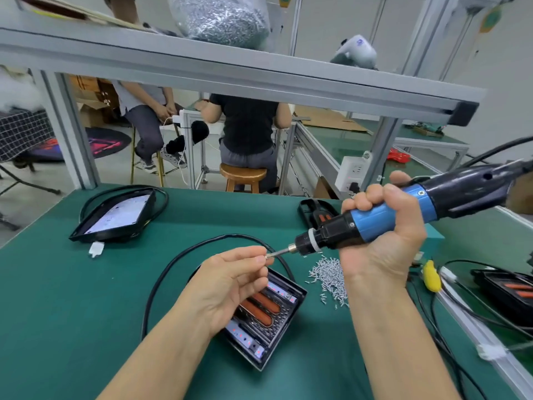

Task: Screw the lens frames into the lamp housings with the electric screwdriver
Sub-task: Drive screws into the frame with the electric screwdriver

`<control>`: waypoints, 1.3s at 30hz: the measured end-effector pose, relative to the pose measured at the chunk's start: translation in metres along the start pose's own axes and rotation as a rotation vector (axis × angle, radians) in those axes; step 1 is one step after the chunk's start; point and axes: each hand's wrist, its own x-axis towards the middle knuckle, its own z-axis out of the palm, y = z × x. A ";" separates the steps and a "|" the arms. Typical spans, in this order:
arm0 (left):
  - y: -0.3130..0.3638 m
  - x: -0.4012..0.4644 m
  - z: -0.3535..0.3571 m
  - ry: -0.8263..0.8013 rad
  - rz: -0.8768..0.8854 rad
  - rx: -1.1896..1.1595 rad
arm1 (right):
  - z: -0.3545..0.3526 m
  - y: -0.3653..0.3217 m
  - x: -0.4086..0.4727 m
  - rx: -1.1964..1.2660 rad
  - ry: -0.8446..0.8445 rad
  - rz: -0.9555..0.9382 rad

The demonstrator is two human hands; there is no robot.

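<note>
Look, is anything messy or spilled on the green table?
Yes. A heap of small silver screws lies loose on the green table, scattered beside the black lamp, not in any tray. Nothing looks broken.

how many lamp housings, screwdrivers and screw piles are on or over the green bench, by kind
lamp housings: 4 (under the left hand at; far left, lens fitted; behind the screwdriver; right edge)
electric screwdriver: 1, gripped by the right hand
loose screw pile: 1
total: 6
</note>
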 end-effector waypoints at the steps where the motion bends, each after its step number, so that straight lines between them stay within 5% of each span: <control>1: 0.000 0.000 -0.002 0.005 0.001 -0.001 | 0.001 0.003 -0.001 -0.001 0.000 0.007; 13: 0.015 0.011 -0.038 0.126 0.193 0.219 | 0.008 0.046 -0.005 -0.068 -0.017 0.044; 19: 0.012 0.023 -0.062 0.254 0.428 0.655 | 0.000 0.070 -0.001 -0.239 -0.037 0.018; 30: 0.004 0.024 -0.050 0.305 0.523 1.144 | -0.005 0.104 -0.008 -0.493 -0.111 -0.019; 39: -0.004 0.030 -0.048 0.319 0.565 1.267 | -0.003 0.103 -0.014 -0.534 -0.230 -0.006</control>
